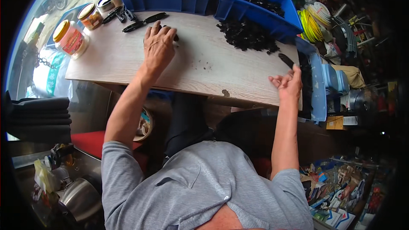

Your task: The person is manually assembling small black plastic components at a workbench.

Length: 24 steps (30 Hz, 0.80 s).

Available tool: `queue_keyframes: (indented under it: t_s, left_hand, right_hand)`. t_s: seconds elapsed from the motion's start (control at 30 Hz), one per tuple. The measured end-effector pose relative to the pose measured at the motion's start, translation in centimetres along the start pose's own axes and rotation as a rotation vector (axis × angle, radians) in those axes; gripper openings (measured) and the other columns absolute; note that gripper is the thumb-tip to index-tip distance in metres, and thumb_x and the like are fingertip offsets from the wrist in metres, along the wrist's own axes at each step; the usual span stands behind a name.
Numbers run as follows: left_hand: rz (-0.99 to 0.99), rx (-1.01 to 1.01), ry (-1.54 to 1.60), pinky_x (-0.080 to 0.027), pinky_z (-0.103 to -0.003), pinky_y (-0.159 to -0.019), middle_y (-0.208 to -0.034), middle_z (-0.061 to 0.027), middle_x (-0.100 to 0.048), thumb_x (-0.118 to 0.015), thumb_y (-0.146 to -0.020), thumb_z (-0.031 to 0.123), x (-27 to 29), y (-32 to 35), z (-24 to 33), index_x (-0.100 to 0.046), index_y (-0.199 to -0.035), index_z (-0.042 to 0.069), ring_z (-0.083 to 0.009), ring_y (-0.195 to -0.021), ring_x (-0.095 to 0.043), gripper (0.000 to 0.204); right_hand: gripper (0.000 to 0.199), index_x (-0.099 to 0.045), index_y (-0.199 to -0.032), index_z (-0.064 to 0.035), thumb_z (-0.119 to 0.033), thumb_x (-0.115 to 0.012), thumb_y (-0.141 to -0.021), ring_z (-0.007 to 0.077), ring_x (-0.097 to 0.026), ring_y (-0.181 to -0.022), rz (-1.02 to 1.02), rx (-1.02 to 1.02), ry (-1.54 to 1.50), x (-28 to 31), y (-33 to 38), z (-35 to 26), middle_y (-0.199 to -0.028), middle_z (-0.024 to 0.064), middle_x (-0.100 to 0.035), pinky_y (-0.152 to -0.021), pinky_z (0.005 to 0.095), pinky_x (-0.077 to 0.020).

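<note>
My left hand (159, 46) rests on the pale wood-grain table with its fingers bent over a small black piece (176, 37), mostly hidden under them. Over the right end of the table, my right hand (289, 86) is turned palm up with its fingers curled. A slim black knife-like handle (286, 60) juts out from its fingertips. Just beyond my left hand lie two similar long black handles (133, 26), end to end, and several more (123, 15) sit farther left. Small black parts (247, 36) form a loose heap at the far right.
Two blue bins (166, 0) (255, 10) of black parts stand along the far edge. A yellow-lidded jar (70, 38) and smaller jars (89, 17) stand at the left. Light blue containers (317, 85) adjoin the right edge. Dark crumbs (203, 65) dot the tabletop (196, 51).
</note>
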<state>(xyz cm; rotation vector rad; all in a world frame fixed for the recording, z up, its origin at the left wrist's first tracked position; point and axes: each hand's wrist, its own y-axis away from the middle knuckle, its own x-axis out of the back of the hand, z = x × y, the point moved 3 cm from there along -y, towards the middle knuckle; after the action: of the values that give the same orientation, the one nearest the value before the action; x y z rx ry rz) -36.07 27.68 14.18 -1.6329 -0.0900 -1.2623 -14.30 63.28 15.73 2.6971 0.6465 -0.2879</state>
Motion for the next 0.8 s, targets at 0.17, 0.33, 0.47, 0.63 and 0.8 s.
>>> queue_keyframes:
  t_s: [0.17,0.33,0.47,0.63,0.8]
  left_hand:
    - [-0.091,-0.092,0.066,-0.038,-0.046,-0.108,-0.123,-0.0089,-0.062,-0.07,-0.075,0.003,-1.2,-0.3,0.2,-0.062,-0.116,0.007,-0.035,-0.127,-0.051,0.042]
    - [-0.105,-0.173,0.196,-0.043,-0.046,-0.101,-0.117,-0.0117,-0.063,-0.062,-0.083,0.008,-2.5,-1.9,2.7,-0.064,-0.111,0.006,-0.0344,-0.123,-0.053,0.028]
    - [-0.11,-0.196,0.33,-0.047,-0.043,-0.088,-0.11,-0.0131,-0.064,-0.058,-0.088,0.008,-3.1,-2.2,3.6,-0.063,-0.109,0.005,-0.0325,-0.109,-0.059,0.022]
    - [-0.313,-0.23,0.406,-0.048,-0.04,-0.087,-0.112,-0.0137,-0.064,-0.064,-0.092,0.016,-3.0,-1.6,6.4,-0.063,-0.114,0.004,-0.0314,-0.1,-0.059,0.026]
    - [-0.206,-0.167,0.278,-0.047,-0.042,-0.089,-0.115,-0.0111,-0.064,-0.064,-0.092,0.024,-2.2,-1.8,6.9,-0.068,-0.109,0.006,-0.0316,-0.104,-0.057,0.026]
  right_hand:
    - [0.031,-0.061,-0.093,-0.0032,-0.03,-0.074,-0.085,0.0227,-0.054,-0.047,0.074,0.063,0.143,1.7,-2.5,-1.6,-0.047,0.0031,-0.037,-0.064,0.0494,-0.0598]
    - [0.024,-0.065,-0.1,-0.007,-0.022,-0.075,-0.085,0.0156,-0.052,-0.044,-0.047,0.064,0.408,0.0,-4.4,-0.3,-0.048,0.0006,-0.04,-0.052,0.0376,-0.058]
    - [0.016,-0.067,-0.094,-0.0068,-0.017,-0.074,-0.084,0.0125,-0.05,-0.04,-0.12,0.106,0.475,-3.1,-3.9,0.5,-0.052,0.0011,-0.047,-0.043,0.0313,-0.0532]
    - [0.024,-0.069,-0.105,-0.0097,-0.021,-0.075,-0.085,0.0098,-0.047,-0.041,-0.257,0.12,0.731,-6.0,-3.6,1.1,-0.061,0.001,-0.053,-0.04,0.0276,-0.0479]
    - [0.024,-0.071,-0.104,-0.0088,-0.021,-0.075,-0.084,0.0098,-0.045,-0.041,-0.278,0.246,0.946,-7.4,-3.3,0.8,-0.063,0.0018,-0.055,-0.036,0.0279,-0.0424]
